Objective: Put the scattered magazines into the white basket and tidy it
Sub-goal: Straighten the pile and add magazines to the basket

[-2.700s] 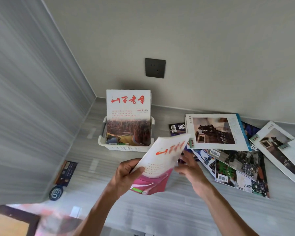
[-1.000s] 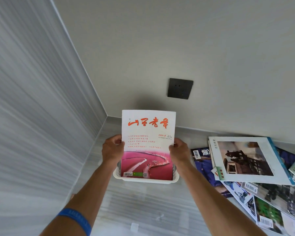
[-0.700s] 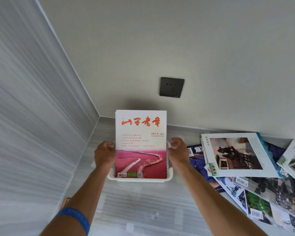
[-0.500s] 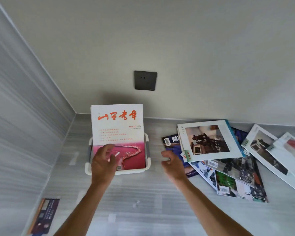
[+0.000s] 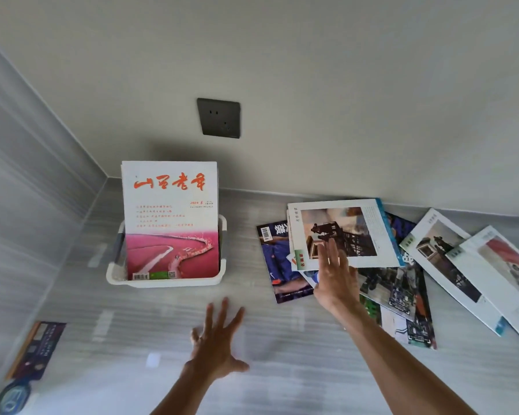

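A white basket stands on the grey surface near the wall corner. A magazine with a white and pink-red cover stands upright in it, with another behind it. To the right, several magazines lie scattered in an overlapping pile; the top one is a white-bordered magazine with a dark picture. My right hand reaches over the pile with straight fingers, fingertips at that top magazine's lower left part. My left hand hovers with spread fingers and holds nothing, in front of the basket.
A dark wall socket sits above the basket. Two more white magazines lie at the far right. A dark booklet and a round blue object lie by the left wall.
Both hands set the pink-covered magazine upright in the basket and let go. The left hand drew back toward me; the right hand moved right over the scattered pile.
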### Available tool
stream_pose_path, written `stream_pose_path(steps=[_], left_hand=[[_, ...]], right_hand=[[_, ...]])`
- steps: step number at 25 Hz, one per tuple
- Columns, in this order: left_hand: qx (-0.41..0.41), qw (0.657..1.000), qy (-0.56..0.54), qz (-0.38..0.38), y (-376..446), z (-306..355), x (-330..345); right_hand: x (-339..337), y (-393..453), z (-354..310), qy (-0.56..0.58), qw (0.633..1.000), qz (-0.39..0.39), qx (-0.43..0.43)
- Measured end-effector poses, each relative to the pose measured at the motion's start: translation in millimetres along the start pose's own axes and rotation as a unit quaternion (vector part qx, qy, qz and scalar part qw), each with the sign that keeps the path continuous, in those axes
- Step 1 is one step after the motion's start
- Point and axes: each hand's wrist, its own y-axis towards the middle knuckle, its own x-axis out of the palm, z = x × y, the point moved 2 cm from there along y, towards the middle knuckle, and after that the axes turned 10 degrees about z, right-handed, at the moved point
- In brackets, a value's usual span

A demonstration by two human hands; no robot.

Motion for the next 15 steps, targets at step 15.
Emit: stream_pose_path(steps=[15], left_hand=[[-0.017, 0.994, -0.105, 0.033, 0.7, -4.2, -11.6]], right_hand=[[25.8, -62.3, -18.3, -0.081, 0.958, 0.095, -0.256]])
